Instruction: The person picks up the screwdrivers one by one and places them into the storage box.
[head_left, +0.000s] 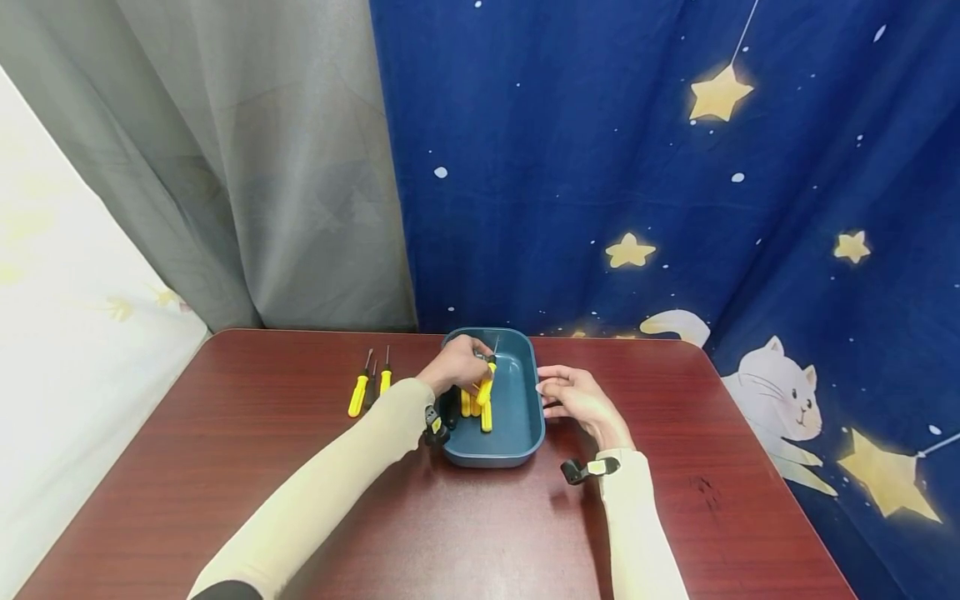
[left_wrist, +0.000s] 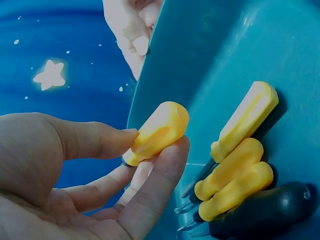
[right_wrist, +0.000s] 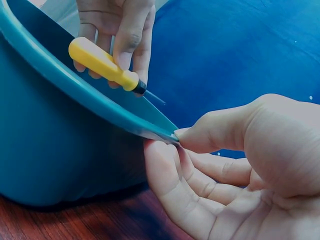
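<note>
Between thumb and fingers, my left hand (head_left: 454,365) pinches a yellow-handled screwdriver (right_wrist: 102,63) above the inside of a blue rectangular bin (head_left: 517,417). Its thin metal shaft shows in the right wrist view. On the bin's right side, my right hand (head_left: 587,404) pinches the rim between thumb and fingers, as the right wrist view shows close up. Below the left hand, three yellow-handled screwdrivers (left_wrist: 245,122) lie side by side in the bin. Next to them is a tool with a thick black handle (left_wrist: 267,212), its tip partly hidden.
Left of the bin, two yellow-handled screwdrivers (head_left: 358,397) and a dark-handled one (head_left: 370,393) lie on the reddish-brown table (head_left: 300,417). Behind the table's far edge hang a grey curtain (head_left: 315,167) and a blue star-patterned curtain (head_left: 540,167).
</note>
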